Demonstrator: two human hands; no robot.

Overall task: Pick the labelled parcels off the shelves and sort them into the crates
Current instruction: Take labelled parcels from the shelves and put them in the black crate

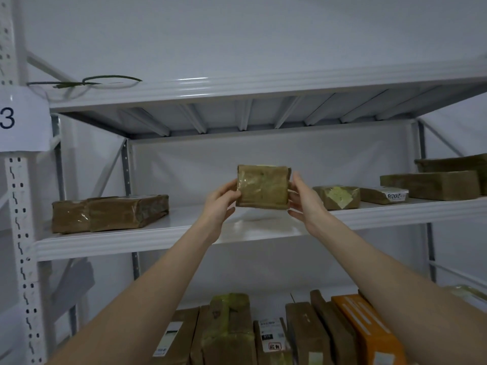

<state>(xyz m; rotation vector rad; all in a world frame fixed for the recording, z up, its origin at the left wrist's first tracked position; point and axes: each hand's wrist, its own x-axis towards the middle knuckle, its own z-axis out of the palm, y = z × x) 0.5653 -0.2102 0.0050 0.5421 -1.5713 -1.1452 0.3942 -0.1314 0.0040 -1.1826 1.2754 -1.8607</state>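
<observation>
my left hand (220, 200) grips parcel (262, 187) at left edge, fingers curled | my right hand (303, 200) clasps right edge, thumb up | parcel upright, held above shelf (158, 238) | other parcels (110, 213) lie either side

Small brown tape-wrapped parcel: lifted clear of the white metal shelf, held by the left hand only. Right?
Wrong on the hands. The head view shows both holding the small brown tape-wrapped parcel: the left hand on its left edge, the right hand on its right edge. It is lifted clear of the white metal shelf.
</observation>
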